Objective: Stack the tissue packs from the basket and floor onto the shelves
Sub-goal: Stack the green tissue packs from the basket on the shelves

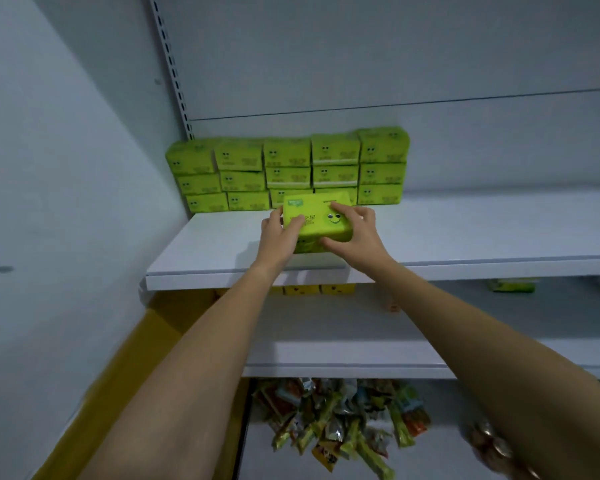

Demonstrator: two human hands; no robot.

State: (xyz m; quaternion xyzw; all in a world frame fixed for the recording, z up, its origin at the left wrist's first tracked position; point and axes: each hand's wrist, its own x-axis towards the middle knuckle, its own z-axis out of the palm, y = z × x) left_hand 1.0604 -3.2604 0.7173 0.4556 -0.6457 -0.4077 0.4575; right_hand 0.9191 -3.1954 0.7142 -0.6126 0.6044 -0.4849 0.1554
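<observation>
The white shelf (465, 237) bears green tissue packs (288, 168) stacked three high at its back, further packs (314, 228) just in front.

Both arms stretch forward, left grip (279, 233) and right grip (355, 233) clasping one tissue pack (314, 206) between them.

Under the fingers (343, 211) the tissue pack (317, 226) wears a thin lime-green plastic film, smooth with a soft sheen. Beyond the fingers the stacked packs (288, 168) show the same film. The shelf (465, 230) beneath them is white, smooth and matt, like painted metal. Far below the fingers, the snack wrappers (336, 420) are crinkled and glossy.
</observation>
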